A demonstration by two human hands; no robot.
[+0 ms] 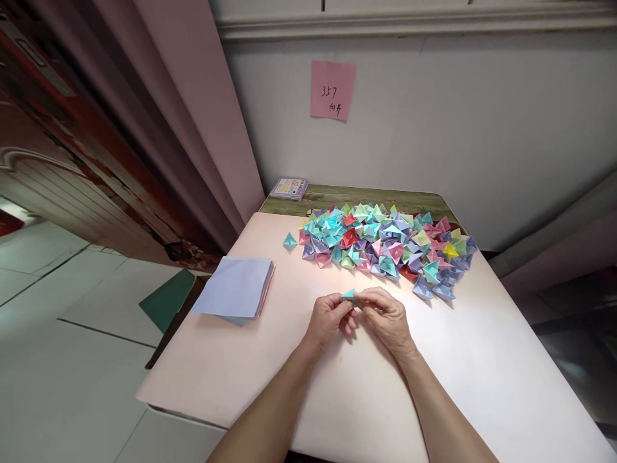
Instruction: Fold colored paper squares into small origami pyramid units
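Note:
Between my two hands is a small folded piece of turquoise paper (348, 295), held over the middle of the table. My left hand (330, 319) pinches its left side between thumb and fingers. On the right side, the fingertips of my right hand (385, 315) are closed on the same paper. Much of the paper is hidden by my fingers. Just beyond my hands lies a large heap of small folded paper boats (371, 241) in turquoise, purple, pink, green, red and yellow. One turquoise paper boat (290, 242) sits apart, left of the heap.
A stack of square coloured paper (234, 286), lilac on top, lies at the table's left. Small printed cards (289, 188) rest at the back left. The pale tabletop (289, 379) meets a wall carrying a pink note (332, 90). A curtain (193, 96) hangs on the left.

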